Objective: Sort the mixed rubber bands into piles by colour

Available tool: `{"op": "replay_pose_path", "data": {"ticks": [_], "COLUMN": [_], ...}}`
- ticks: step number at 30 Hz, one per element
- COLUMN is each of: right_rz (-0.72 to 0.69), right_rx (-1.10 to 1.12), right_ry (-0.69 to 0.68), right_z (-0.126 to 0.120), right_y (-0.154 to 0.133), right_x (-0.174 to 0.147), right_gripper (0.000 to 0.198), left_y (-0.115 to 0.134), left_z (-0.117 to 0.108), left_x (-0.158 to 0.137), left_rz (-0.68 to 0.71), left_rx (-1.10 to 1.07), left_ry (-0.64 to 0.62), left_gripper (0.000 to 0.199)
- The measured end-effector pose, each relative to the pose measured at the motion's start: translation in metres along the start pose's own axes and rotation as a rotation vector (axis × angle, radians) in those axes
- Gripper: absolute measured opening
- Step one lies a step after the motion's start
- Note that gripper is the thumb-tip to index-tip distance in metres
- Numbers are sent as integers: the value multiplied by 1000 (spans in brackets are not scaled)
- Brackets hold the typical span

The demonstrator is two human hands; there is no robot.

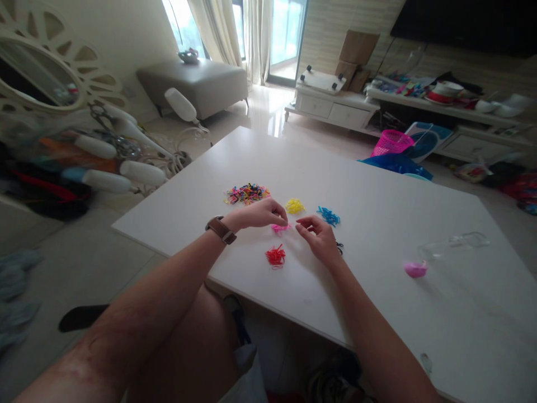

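My left hand (265, 212), with a brown-strapped watch (221, 229) on the wrist, hangs over a small pile of pink rubber bands (279, 228). Its fingers are bent downward and drawn together at the tips; whatever may be between them is too small to tell. Facing it from the right, my right hand (321, 238) has its thumb and fingers slightly apart, with nothing visible between them. Around the hands lie piles of yellow bands (295, 206), blue bands (328, 215) and red bands (276, 257). Black bands (339, 247) are partly hidden behind my right hand.
A mixed multicoloured pile of bands (247, 193) lies farther back on the white table (377, 224). A clear glass bottle (455, 244) rests at the right beside a pink object (415, 269). A lamp with white shades (180, 104) stands past the left edge.
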State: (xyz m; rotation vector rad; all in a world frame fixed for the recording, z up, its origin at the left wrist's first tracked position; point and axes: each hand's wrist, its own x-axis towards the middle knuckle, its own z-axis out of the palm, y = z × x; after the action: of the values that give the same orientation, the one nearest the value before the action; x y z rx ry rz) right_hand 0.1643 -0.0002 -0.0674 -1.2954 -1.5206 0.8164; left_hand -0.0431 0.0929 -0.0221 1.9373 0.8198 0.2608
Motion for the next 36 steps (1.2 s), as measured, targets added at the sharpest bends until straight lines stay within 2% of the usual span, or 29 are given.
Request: {"op": "replay_pose_path", "data": {"ticks": [6, 12, 16, 23, 28, 36], "right_rz": [-57, 15, 75, 54, 52, 0], "right_rx": [-80, -111, -112, -108, -99, -133], "right_ry": [7, 102, 175, 143, 185, 147], "right_z": [2, -3, -7, -2, -6, -4], "right_y": [-2, 0, 3, 1, 3, 3], "right_x": [-1, 1, 3, 1, 2, 1], "right_gripper": [18, 17, 19, 19, 20, 17], "left_y": [-5, -2, -3, 0, -5, -17], "left_z": [7, -4, -14, -10, -8, -2], "left_x": [5, 2, -1, -2, 0, 6], "left_rz": [-14, -14, -32, -14, -45, -65], "left_rx": [-15, 18, 28, 7, 88, 302], "left_ry": [-14, -12, 44, 15, 37, 94], "left_gripper": [29, 25, 24, 27, 26, 18]}}
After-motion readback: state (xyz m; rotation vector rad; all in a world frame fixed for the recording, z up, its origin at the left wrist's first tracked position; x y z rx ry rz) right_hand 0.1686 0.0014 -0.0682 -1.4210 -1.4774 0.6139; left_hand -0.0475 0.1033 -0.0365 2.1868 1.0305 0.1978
